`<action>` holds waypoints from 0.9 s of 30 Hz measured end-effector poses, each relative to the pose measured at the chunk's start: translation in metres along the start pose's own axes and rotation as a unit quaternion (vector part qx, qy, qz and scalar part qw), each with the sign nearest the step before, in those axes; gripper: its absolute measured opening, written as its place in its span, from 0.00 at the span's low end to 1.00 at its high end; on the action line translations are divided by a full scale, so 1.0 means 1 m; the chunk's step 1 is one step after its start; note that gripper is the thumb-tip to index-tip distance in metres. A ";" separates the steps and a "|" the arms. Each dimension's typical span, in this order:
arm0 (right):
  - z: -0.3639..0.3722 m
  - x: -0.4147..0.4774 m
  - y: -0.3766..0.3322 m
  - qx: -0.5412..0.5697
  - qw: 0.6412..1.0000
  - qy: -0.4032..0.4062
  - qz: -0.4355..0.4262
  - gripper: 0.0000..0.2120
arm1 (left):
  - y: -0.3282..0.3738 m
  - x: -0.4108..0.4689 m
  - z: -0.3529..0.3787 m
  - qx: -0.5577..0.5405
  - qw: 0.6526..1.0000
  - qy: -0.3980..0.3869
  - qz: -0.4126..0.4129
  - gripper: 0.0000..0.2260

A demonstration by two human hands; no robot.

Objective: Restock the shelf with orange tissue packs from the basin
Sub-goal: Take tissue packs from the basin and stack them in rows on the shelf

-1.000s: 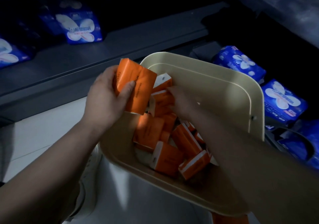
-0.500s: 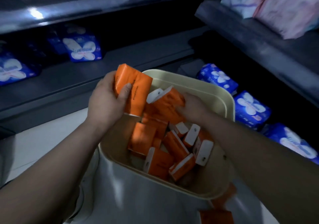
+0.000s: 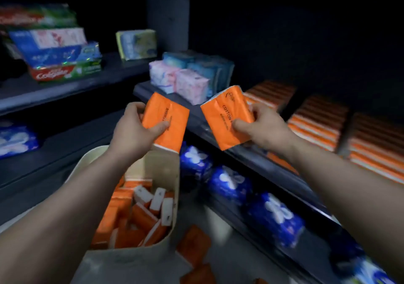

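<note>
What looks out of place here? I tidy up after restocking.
A few orange packs lie on the floor beside the basin, outside it, not on the shelf. The packs left in the basin are jumbled at mixed angles.

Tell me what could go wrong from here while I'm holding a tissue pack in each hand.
The right hand pinches its orange pack only at one edge, so it could slip on the way to the shelf. Loose orange packs on the floor beside the basin could get stepped on. The dim light may make lining up with the stacked orange packs harder.
</note>
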State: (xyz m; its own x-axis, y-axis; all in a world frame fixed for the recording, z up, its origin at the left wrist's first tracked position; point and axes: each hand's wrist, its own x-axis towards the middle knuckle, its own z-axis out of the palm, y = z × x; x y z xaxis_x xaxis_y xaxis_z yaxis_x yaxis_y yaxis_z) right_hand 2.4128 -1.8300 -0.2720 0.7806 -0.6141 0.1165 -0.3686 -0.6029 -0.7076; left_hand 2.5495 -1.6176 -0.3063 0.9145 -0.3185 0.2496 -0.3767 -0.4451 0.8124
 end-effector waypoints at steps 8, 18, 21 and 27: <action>-0.163 -0.069 0.069 0.001 0.981 0.181 0.067 0.14 | 0.140 -0.034 0.081 -0.137 0.983 -0.109 0.057 0.18; -0.301 -0.143 0.168 0.034 0.923 0.322 0.209 0.23 | 0.274 -0.105 0.213 -0.181 0.914 -0.310 0.188 0.19; -0.327 -0.162 0.192 0.029 0.905 0.352 0.236 0.13 | 0.304 -0.126 0.249 -0.152 0.900 -0.337 0.231 0.20; -0.356 -0.189 0.234 -0.023 0.880 0.396 0.261 0.16 | 0.329 -0.160 0.315 -0.004 0.862 -0.387 0.328 0.22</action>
State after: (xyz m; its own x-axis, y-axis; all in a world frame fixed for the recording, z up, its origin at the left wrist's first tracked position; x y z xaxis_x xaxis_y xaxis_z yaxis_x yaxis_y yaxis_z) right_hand 1.9988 -2.0365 -0.2116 -0.0902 -0.9651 0.2459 -0.6074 -0.1423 -0.7815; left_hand 2.2327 -1.9765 -0.2449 0.1310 -0.9637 0.2325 -0.7713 0.0483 0.6346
